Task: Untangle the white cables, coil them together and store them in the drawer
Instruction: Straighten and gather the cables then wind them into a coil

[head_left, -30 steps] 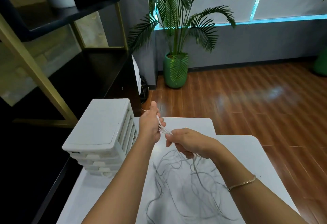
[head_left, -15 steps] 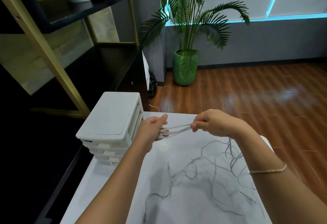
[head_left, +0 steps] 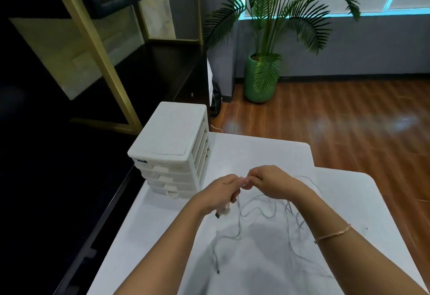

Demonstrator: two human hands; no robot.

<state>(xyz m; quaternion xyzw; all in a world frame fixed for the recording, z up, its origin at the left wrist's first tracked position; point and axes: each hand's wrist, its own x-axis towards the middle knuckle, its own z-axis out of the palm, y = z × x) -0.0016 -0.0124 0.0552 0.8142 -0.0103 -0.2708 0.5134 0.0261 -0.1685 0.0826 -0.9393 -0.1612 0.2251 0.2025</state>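
Right now both hands meet above the white tabletop, just in front of the drawer unit. Left hand has its fingers curled round a bunch of the white cables; a white plug end w/ a dark tip sticks out under the fist, pointing down and toward the left. Right hand pinches the same strands w/ thumb and fingers, its fingertips touching the left hand's, so the stretch between them is v. short and blurred.

From the hands the cables hang down and spread over the tabletop toward the camera and to the right: no single long axis, just loose loops and tangles. One thin strand runs down to a small dark connector, roughly lengthwise toward the camera.

Hard to make out: how many cables there are, since they read as grey lines on white. Right forearm, w/ a thin bracelet, covers part of the tangle; strands also run off under both arms.

Drawer unit stands upright at the tabletop's left edge, drawers closed, fronts facing the camera. Behind it a dark shelf w/ gold frame; a potted palm stands on the wood floor.
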